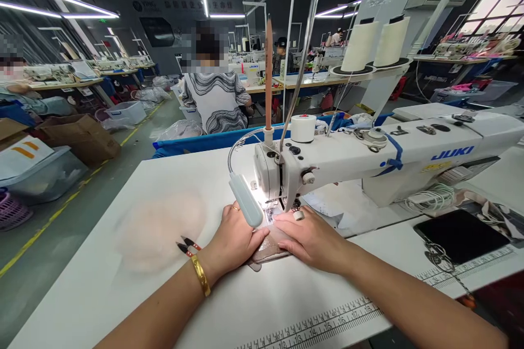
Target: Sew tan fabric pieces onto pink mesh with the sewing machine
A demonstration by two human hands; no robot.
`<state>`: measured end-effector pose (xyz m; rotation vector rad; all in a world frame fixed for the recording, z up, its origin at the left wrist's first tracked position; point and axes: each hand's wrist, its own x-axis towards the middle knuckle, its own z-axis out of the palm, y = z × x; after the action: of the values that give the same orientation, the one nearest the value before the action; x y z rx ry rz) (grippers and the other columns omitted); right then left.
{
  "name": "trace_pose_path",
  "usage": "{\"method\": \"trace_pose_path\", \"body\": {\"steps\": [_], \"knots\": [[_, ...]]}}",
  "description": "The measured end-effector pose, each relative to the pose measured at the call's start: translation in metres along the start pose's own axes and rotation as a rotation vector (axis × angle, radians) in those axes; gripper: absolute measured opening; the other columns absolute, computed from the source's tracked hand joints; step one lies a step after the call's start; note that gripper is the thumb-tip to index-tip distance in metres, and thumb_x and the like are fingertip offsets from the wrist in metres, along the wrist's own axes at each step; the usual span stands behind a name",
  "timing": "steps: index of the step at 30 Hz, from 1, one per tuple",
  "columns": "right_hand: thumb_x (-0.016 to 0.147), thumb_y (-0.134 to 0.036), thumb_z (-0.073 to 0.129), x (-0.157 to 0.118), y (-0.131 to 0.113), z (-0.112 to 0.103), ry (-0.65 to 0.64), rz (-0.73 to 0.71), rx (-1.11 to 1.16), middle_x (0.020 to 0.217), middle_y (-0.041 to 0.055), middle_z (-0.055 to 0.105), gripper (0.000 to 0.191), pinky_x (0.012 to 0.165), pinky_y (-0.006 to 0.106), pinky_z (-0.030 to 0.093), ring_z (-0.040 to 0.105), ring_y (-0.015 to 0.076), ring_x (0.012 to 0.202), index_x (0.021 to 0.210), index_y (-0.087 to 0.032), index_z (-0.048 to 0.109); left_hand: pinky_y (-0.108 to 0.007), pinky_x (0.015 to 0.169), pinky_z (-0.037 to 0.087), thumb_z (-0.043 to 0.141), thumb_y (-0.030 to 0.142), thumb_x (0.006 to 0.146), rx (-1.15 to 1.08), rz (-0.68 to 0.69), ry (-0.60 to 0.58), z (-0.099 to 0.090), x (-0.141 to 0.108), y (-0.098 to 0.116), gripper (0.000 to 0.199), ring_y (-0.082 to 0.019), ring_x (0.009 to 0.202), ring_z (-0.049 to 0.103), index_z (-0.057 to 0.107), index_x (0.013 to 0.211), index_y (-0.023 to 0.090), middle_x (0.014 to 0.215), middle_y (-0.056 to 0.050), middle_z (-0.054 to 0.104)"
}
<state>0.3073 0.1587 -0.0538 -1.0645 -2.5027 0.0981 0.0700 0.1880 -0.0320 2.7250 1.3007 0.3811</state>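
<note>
A small piece of beige fabric (pixel 270 248) lies at the needle area of a white JUKI sewing machine (pixel 327 166). My left hand (pixel 235 237) rests on its left side, thumb on the fabric, other fingers partly hidden behind the grey lamp (pixel 246 200). On the right side my right hand (pixel 309 237) presses the fabric flat, its fingertips close to the presser foot (pixel 269 215). Both hands lie spread rather than gripping. Red-handled thread snips (pixel 189 246) lie beside my left wrist, partly behind it. Left of them is a blurred pale pink heap (pixel 159 229).
A black phone-like slab (pixel 460 235) and keys (pixel 440 256) lie at the right. A ruler strip (pixel 315 332) runs along the table's front edge. Thread cones (pixel 360 46) stand behind the machine. A person (pixel 215 84) sits ahead, facing away; bins and boxes stand left.
</note>
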Motion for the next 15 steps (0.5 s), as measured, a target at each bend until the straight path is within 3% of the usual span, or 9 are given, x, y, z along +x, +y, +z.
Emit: {"method": "trace_pose_path", "body": {"steps": [4,6,9,13,15], "knots": [[0.104,-0.034,0.057,-0.002,0.001,0.000,0.052,-0.011,0.046,0.103,0.0076,0.073,0.019,0.082,0.040,0.046,0.055,0.0268,0.092,0.113,-0.021,0.068,-0.051,0.090,0.044,0.064,0.034,0.094,0.111,-0.020,0.052,-0.010,-0.002,0.012,0.019,-0.036,0.106,0.058,0.069,0.104,0.019,0.110,-0.013,0.068],[0.105,-0.033,0.052,-0.003,0.001,-0.002,0.067,-0.025,0.057,0.095,0.0064,0.073,0.020,0.080,0.040,0.045,0.054,0.0257,0.087,0.108,-0.021,0.068,-0.051,0.089,0.042,0.062,0.029,0.094,0.136,0.016,0.081,-0.014,-0.006,0.018,0.012,-0.035,0.103,0.059,0.067,0.090,0.019,0.099,-0.011,0.068],[0.106,-0.028,0.047,-0.004,-0.001,-0.004,0.088,-0.053,0.074,0.089,0.0052,0.072,0.022,0.077,0.039,0.045,0.055,0.0242,0.083,0.103,-0.021,0.067,-0.050,0.089,0.040,0.057,0.024,0.095,0.064,0.121,0.071,-0.016,-0.015,0.024,0.022,-0.028,0.090,0.060,0.056,0.073,0.020,0.084,-0.006,0.065],[0.104,-0.020,0.047,-0.003,-0.005,-0.004,0.129,-0.127,0.100,0.124,0.0092,0.071,0.023,0.090,0.039,0.046,0.060,0.0247,0.104,0.119,-0.019,0.065,-0.043,0.085,0.042,0.059,0.021,0.095,-0.107,0.212,0.030,-0.015,-0.023,0.025,0.016,-0.018,0.073,0.057,0.055,0.079,0.021,0.089,-0.001,0.066],[0.102,-0.018,0.049,-0.001,-0.006,-0.003,0.111,-0.137,0.110,0.126,0.0094,0.070,0.025,0.091,0.038,0.046,0.060,0.0244,0.106,0.123,-0.018,0.063,-0.039,0.081,0.043,0.059,0.020,0.095,-0.146,0.225,0.021,-0.015,-0.022,0.025,0.012,-0.018,0.072,0.057,0.055,0.084,0.021,0.089,0.000,0.066]]}}
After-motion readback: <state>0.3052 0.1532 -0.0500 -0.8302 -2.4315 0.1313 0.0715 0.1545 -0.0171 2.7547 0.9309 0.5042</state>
